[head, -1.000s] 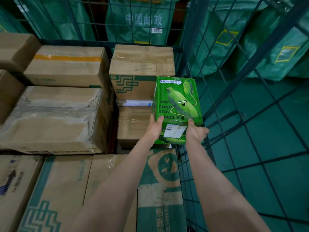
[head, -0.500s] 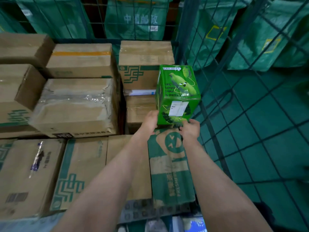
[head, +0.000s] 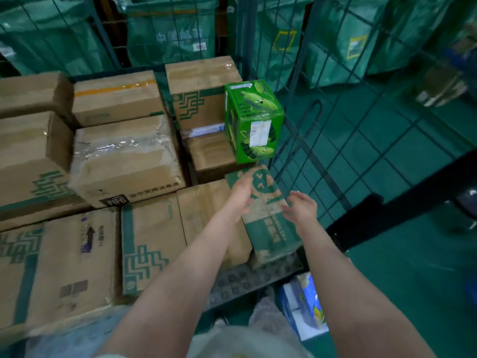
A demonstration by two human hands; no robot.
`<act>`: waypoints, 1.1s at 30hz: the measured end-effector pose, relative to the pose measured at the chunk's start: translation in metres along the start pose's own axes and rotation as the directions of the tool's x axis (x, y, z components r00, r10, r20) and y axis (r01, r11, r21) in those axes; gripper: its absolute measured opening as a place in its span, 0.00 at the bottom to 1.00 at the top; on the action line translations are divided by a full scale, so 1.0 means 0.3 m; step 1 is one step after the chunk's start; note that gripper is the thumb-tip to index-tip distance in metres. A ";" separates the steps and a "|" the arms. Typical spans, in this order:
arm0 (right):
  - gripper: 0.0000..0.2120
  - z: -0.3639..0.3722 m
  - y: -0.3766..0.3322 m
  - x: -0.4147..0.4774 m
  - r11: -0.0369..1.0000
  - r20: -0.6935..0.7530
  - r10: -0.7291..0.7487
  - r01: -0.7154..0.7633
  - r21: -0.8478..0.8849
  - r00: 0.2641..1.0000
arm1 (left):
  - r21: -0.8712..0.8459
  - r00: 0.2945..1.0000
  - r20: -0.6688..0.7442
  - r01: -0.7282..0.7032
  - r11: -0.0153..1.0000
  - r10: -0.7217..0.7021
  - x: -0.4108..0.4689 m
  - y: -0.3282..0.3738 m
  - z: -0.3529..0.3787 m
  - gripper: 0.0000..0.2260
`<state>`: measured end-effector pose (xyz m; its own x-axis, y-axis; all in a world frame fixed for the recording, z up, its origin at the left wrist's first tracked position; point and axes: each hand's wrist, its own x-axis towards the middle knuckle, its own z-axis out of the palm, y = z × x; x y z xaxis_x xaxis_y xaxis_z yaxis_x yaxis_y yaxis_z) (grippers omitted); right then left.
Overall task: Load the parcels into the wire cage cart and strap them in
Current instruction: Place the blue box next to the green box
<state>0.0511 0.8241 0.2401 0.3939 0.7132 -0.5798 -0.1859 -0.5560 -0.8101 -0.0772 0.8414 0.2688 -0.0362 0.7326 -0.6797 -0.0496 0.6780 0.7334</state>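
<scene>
Two bare hands hold nothing. The left hand point(head: 241, 192) has loosely curled fingers over the near box, and the right hand point(head: 302, 206) is spread open just beside it. Both are apart from the glossy green carton printed with cartoon bananas point(head: 254, 122). That carton stands upright at the right edge of the load, on a plain brown cardboard box point(head: 214, 156). On its left it is against a taller brown box with a green maze pattern point(head: 201, 94), and on its right it is close to the green wire mesh side of the cage cart point(head: 309, 140).

Under the hands lies a worn brown and green printed cardboard box point(head: 268, 223); blur hides whether the left hand touches it. More brown cardboard parcels fill the cart to the left, among them a box wrapped in clear tape point(head: 124, 156) and one with an orange tape strip point(head: 116, 96). Green woven mail sacks point(head: 170, 34) hang behind the mesh. A blue and white carton point(head: 307, 306) sits on the green floor near the cart's near corner.
</scene>
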 end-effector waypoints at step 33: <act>0.12 -1.023 0.820 -0.021 0.888 -0.124 0.459 -0.460 0.028 0.880 | 0.459 0.956 0.007 0.258 0.850 -0.293 -0.137 -0.891 0.689 0.07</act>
<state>0.2792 0.5518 0.0710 0.3728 0.3188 -0.8714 -0.3715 -0.8093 -0.4550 0.1439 0.6426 0.1032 -0.0129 0.5018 -0.8649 0.4066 0.7928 0.4540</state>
